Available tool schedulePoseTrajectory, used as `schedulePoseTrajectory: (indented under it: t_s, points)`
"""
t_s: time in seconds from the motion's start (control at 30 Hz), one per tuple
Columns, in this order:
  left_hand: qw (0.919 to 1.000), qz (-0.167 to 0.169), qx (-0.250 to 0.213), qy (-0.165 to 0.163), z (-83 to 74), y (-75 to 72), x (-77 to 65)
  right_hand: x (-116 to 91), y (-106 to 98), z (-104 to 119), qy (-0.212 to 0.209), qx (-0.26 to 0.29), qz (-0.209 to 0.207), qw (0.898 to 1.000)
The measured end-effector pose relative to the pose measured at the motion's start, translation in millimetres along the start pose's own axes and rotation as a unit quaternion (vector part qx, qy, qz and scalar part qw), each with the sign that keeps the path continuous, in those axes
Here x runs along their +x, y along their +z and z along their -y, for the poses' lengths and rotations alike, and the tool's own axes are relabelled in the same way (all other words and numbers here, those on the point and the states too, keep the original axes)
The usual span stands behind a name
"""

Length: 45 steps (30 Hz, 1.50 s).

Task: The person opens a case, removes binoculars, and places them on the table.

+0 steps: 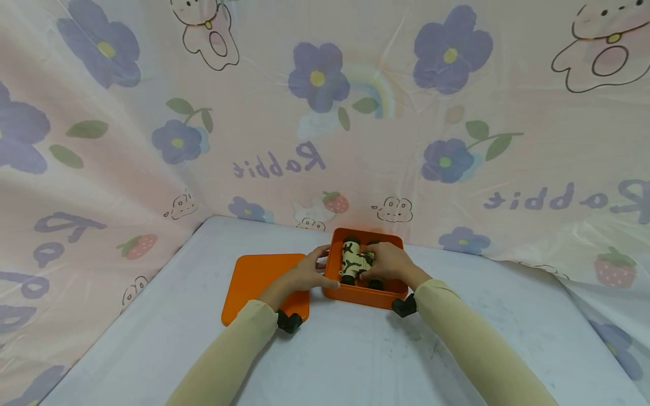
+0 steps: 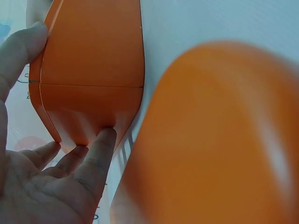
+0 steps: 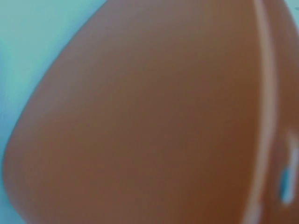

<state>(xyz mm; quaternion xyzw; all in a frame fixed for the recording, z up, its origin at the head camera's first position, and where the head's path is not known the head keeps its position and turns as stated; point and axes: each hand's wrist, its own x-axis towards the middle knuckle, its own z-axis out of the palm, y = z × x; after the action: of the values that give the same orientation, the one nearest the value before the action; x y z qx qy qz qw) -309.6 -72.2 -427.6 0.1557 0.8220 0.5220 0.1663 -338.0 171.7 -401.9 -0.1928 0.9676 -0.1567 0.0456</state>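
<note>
An orange box [image 1: 363, 295] with no lid on it stands near the back of the table. Inside lie camouflage-patterned binoculars [image 1: 350, 260] with black ends. My right hand [image 1: 390, 262] reaches in from above and grips their right barrel, partly hiding it. My left hand [image 1: 303, 274] touches the box's left end with spread, fairly straight fingers [image 2: 96, 158]. Its thumb [image 2: 23, 49] lies at the front rim. In the right wrist view only the blurred box wall [image 3: 140, 116] shows up close; the right fingers are out of sight there.
A flat orange lid [image 1: 261, 276] lies on the white table [image 1: 350, 355] left of the box, partly under my left forearm. A patterned curtain [image 1: 355, 141] with flowers and rabbits hangs right behind the box and along the left side.
</note>
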Motion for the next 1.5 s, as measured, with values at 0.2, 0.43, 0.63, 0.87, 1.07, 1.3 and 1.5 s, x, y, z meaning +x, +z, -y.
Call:
schedulePoseTrajectory:
  t_s: [0.2,0.43,0.63,0.87,1.07,1.3,1.5]
  points:
    - [1.0000,-0.001,0.006,-0.001,0.5,0.2,0.9,1,-2,-1,-0.002,0.008,-0.003,1.000]
    - [1.0000,0.001,-0.002,-0.002,2.1,-0.4,1.5,0,-6,-1,-0.017,0.008,-0.004,1.000]
    - [1.0000,0.000,-0.001,-0.004,1.8,-0.8,0.4,0,-12,-1,-0.012,0.004,-0.001,1.000]
    - [1.0000,0.002,0.001,-0.005,2.4,-1.1,0.6,-3,-20,3,-0.017,0.000,0.005,1.000]
    - [1.0000,0.003,0.001,-0.004,3.4,-1.7,0.4,-5,-32,6,-0.017,-0.005,0.012,1.000]
    - [1.0000,0.007,0.002,-0.002,6.1,-2.3,1.7,-9,-45,7,-0.016,-0.019,-0.001,1.000]
    - [0.9999,0.008,0.001,-0.007,5.7,-1.9,2.9,-11,-53,5,-0.017,-0.026,-0.002,1.000]
